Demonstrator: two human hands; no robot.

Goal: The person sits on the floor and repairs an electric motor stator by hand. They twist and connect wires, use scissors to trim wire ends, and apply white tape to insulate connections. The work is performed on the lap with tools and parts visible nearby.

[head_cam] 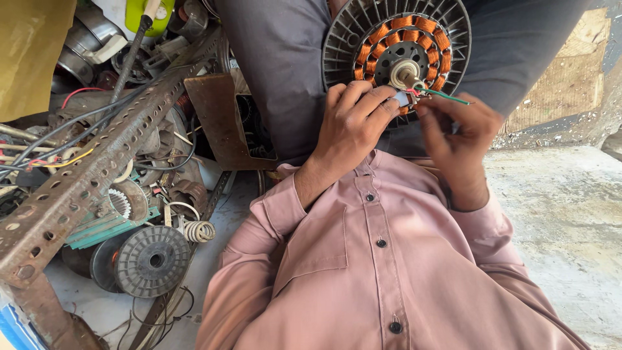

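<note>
Two hands working the leads of a fan motor resting on the person's lap.

The motor (396,48), a grey ribbed disc with orange copper windings around a central shaft, is leaning upright against the grey trousers. The left hand (353,123) is curling its fingers (372,104) closed around a small pale connector (403,98) just below the shaft. The right hand (461,139) is pinching the thin wires (444,95), red and green, between narrow fingertips right beside it. To the left, a rusty perforated angle bar (97,165) is lying across a heap of scrap parts, with a grey round spool (152,260) sitting near a small coiled spring (197,230).
</note>
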